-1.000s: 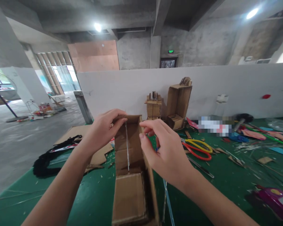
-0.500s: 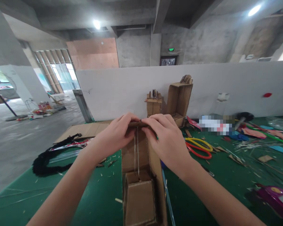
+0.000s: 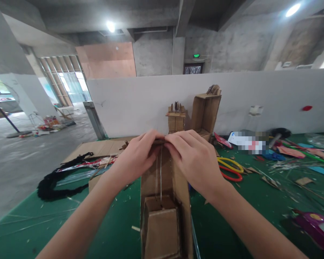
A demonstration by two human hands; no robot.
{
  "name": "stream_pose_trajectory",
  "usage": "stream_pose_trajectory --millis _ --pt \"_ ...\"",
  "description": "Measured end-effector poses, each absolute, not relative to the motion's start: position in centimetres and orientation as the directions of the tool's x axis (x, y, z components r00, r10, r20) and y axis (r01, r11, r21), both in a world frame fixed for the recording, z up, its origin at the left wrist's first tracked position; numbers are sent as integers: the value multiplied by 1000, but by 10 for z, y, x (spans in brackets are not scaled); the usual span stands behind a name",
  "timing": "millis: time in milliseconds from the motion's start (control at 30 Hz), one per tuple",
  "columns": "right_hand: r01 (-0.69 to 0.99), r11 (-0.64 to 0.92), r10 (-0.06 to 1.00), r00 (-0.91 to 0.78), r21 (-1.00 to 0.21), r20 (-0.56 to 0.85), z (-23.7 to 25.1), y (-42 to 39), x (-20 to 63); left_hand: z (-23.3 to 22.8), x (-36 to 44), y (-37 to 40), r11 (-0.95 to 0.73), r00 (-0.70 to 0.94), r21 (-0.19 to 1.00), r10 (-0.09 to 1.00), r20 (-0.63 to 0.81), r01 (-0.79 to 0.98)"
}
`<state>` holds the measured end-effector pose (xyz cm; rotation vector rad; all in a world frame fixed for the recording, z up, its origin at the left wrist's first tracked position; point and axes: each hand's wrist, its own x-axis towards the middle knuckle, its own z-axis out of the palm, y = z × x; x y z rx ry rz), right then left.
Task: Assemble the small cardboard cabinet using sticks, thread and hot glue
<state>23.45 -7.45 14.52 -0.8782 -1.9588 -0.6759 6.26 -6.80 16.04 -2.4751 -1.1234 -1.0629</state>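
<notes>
A tall open-fronted cardboard box (image 3: 182, 196) stands upright before me. My left hand (image 3: 142, 151) pinches the left part of its top edge, thumb below and fingers above. My right hand (image 3: 196, 154) grips the same edge from the right, its fingertips almost touching the left ones. What lies under the fingertips is hidden. Thin pale strings (image 3: 161, 172) run down from the top, inside the tall box, to a smaller cardboard box (image 3: 162, 232) near the bottom. Beside my left forearm a piece of brown cardboard (image 3: 94, 182) shows partly.
Behind stand two more cardboard structures, a small one (image 3: 176, 124) and a taller one (image 3: 206, 113), near a white partition (image 3: 129, 104). Yellow and red loops (image 3: 230, 169) and scraps lie right, with a purple tool (image 3: 311, 225) nearer. A black fuzzy strip (image 3: 47, 189) curls left.
Both hands and the tall box have shifted slightly right. A piece of brown cardboard and small brown bits now show by my left arm.
</notes>
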Motion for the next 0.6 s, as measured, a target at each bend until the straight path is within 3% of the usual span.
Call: stream_pose_trajectory --millis 300,600 --pt "792 605 345 -356 84 869 146 -75 233 156 68 -67 -719 376 142 509 774 681" --pt "744 667 345 -353 37 870 146 -76 233 156 67 -69 -687 379 107 517 767 719"
